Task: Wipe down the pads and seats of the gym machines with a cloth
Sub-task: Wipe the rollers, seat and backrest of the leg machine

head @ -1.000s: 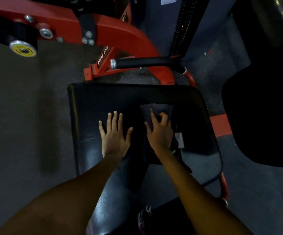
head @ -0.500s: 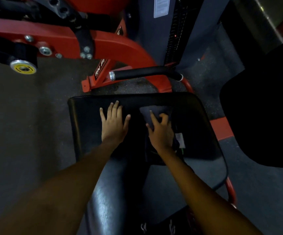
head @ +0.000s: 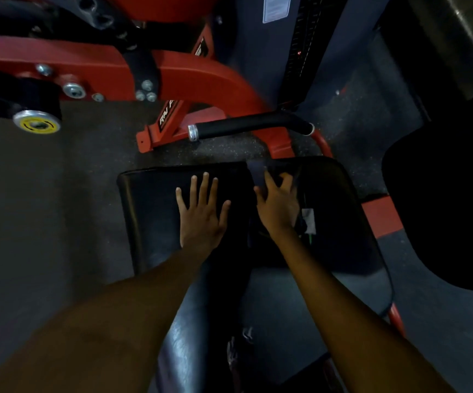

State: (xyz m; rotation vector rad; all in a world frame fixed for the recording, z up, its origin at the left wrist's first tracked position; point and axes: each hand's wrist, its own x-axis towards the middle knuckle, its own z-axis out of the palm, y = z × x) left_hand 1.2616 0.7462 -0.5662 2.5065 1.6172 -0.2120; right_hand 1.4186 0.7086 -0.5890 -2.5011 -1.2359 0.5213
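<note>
A black padded seat (head: 343, 222) of a red gym machine lies below me. My left hand (head: 201, 214) rests flat on its far left part, fingers spread, holding nothing. My right hand (head: 277, 205) presses a dark cloth (head: 258, 173) against the seat near its far edge, fingers splayed over it. The cloth's far end reaches the seat's rim; a white tag (head: 309, 219) shows beside my right wrist. Most of the cloth is hidden under the hand and hard to tell from the dark pad.
A black handle grip (head: 246, 127) on the red frame (head: 201, 78) juts out just beyond the seat. A second black pad (head: 450, 208) stands at the right. The weight stack tower (head: 300, 46) rises behind. A yellow-capped pivot (head: 36, 124) sits at far left. Dark rubber floor surrounds.
Both hands have slid away from me toward the seat's far edge, the right one pushing the cloth along. The view has tilted forward, showing more of the red frame.
</note>
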